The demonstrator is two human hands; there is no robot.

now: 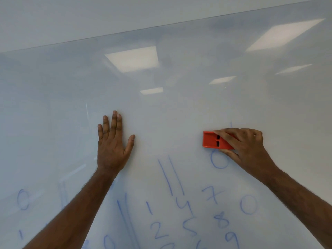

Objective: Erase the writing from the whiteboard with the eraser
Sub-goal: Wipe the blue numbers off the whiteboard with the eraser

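Head view: my right hand [246, 144] is clamped on the orange eraser [212, 140], pressed flat on the whiteboard [179, 108] just above a blue zero [219, 159]. My left hand [112, 141] is spread open, palm braced on the board, well left of the eraser. I judge we're mid-wipe; next stroke should drop below the eraser, through the digits [188, 218]

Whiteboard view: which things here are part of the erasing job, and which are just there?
Part of the job:
- eraser, orange, held in the right hand against the whiteboard
- blue writing, lower part of the board, not yet erased
- left hand, flat on the board, fingers spread

Just there:
- ceiling light reflections
- wall above the board
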